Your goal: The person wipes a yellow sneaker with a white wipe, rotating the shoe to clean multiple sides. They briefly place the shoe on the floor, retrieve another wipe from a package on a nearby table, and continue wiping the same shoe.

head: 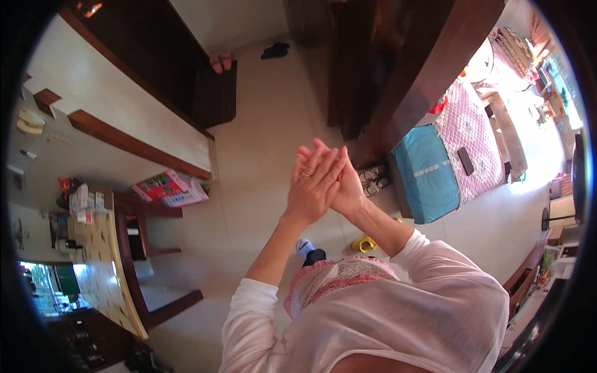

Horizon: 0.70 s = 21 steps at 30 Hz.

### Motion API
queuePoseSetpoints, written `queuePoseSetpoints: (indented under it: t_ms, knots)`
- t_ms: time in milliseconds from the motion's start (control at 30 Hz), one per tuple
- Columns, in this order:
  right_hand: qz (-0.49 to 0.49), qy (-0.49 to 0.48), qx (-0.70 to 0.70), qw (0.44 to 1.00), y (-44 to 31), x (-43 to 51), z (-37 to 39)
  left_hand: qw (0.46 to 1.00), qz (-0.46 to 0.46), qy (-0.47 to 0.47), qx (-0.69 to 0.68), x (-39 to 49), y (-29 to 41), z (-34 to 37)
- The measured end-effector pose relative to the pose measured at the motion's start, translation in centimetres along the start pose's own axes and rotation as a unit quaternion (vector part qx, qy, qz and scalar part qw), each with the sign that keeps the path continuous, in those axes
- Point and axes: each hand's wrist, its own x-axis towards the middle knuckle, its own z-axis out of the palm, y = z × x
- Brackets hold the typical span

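My left hand [311, 186] and my right hand [350, 189] need care in naming: the arm from the picture's left ends in the hand with a gold-coloured ring, and the arm from the right ends in the other. My left hand, on the picture's left, wears the ring and lies across the palm side of my right hand. The two hands touch in front of my body, above the tiled floor [261, 154]. No object shows between them. The fingers are extended and partly overlap. Below them are a patterned apron with pink trim [322, 284] and a blue slipper [305, 247].
A sofa or daybed with a pink quilted cover [471, 135] and a blue cloth [424, 172] stands at right, a dark phone [465, 161] on it. Shoes [373, 181] lie beside it. A yellow object [364, 244] is near my feet. A table [100, 261] and chair stand left.
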Motion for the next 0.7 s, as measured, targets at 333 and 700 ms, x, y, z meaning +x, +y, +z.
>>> queuePoseSetpoints:
  t_ms: [333,700]
  knots:
    - [-0.052,0.048,-0.271,0.96,-1.2,9.2,4.6,0.991,-0.007,0.027,0.129,10.0,-12.6,-4.1]
    - [-0.425,0.142,-0.67,0.592,-20.9,28.4,10.1,0.988,0.141,0.043,-0.038,35.9,-24.1,-1.1]
